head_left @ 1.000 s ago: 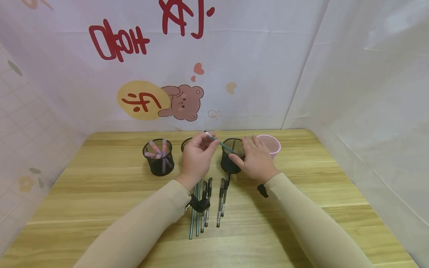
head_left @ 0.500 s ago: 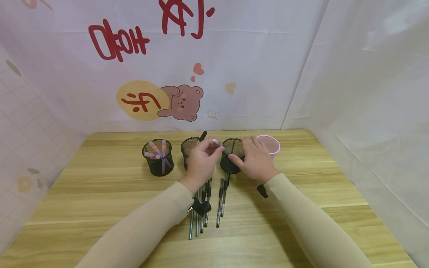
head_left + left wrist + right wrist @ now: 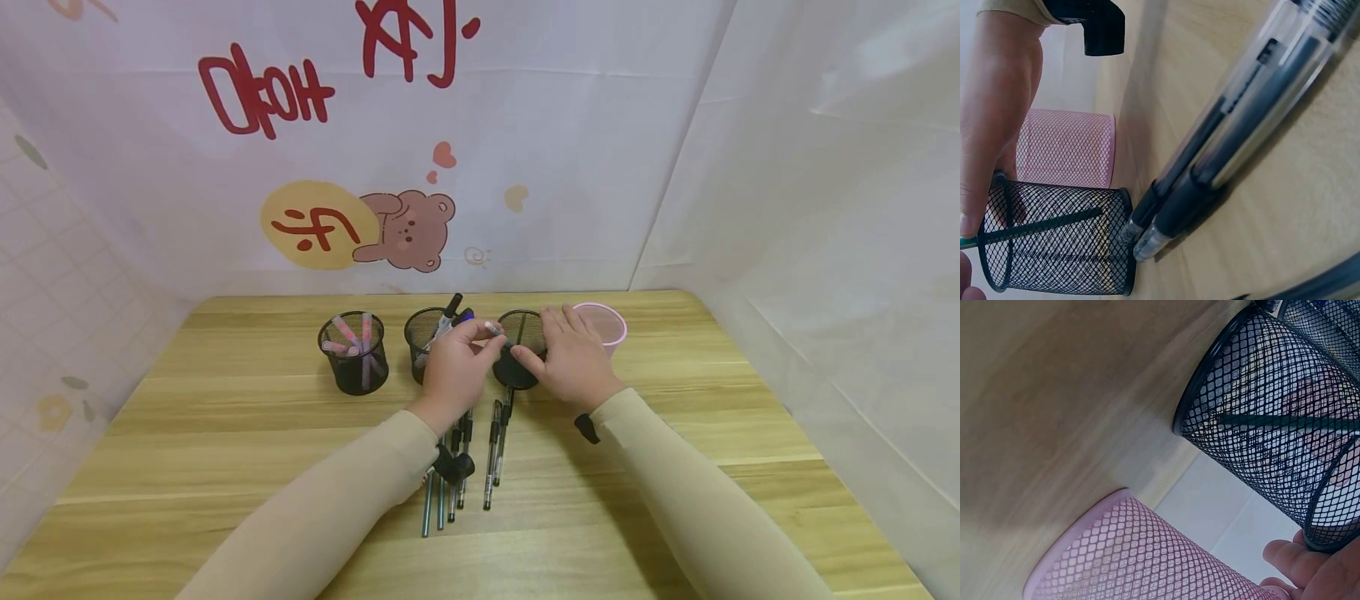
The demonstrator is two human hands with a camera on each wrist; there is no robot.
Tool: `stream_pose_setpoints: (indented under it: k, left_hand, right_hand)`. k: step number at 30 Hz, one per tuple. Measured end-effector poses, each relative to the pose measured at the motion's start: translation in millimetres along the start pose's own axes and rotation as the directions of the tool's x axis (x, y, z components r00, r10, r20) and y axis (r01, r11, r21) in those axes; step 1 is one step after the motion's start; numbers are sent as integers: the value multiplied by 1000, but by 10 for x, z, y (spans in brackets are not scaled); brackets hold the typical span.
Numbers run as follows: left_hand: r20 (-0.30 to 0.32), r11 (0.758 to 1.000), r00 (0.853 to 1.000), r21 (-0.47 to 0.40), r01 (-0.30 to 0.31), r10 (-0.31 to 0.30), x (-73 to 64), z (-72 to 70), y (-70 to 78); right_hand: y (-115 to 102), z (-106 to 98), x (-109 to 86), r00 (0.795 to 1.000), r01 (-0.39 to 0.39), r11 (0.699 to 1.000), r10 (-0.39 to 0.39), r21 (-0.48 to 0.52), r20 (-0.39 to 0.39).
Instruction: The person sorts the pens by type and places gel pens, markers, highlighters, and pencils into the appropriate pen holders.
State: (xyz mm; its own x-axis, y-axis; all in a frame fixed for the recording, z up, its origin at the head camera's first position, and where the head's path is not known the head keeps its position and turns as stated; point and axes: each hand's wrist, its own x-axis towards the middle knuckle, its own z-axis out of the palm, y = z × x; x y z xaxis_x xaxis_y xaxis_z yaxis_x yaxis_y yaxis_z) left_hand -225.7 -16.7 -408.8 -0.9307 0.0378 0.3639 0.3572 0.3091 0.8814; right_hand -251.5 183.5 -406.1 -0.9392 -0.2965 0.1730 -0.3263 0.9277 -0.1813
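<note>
In the head view my left hand (image 3: 459,367) pinches a green pencil (image 3: 495,330) near its white-tipped end. The pencil slants down inside a black mesh pen cup (image 3: 517,379), and its shaft (image 3: 1054,223) shows through the mesh in the left wrist view. My right hand (image 3: 576,358) holds that cup at its right side, the thumb at the near rim and the other fingers toward the back. In the right wrist view its fingertips (image 3: 1291,559) are at the cup's rim. Part of the left hand's fingers is hidden in the head view.
A pink mesh cup (image 3: 611,325) stands right of the held cup. Leftward are a black cup (image 3: 418,354) with markers and another (image 3: 360,375) with pink-purple sticks. Several black gel pens (image 3: 492,454) and green pencils (image 3: 428,504) lie in front.
My left hand has moved right and slightly down, and the pencil has sunk deeper into the cup. The markers behind it have come into sight. The right hand stays at the cup.
</note>
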Motion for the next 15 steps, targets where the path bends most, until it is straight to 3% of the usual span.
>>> stream_pose_setpoints:
  k: [10, 15]
  left_hand:
    - [37, 991, 998, 122, 54, -59, -8, 25, -33]
    - [61, 990, 996, 129, 64, -72, -25, -17, -24]
  right_hand:
    - [11, 12, -1, 1000, 8, 1000, -8, 1, -10]
    - [19, 26, 5, 1000, 8, 1000, -8, -3, -11]
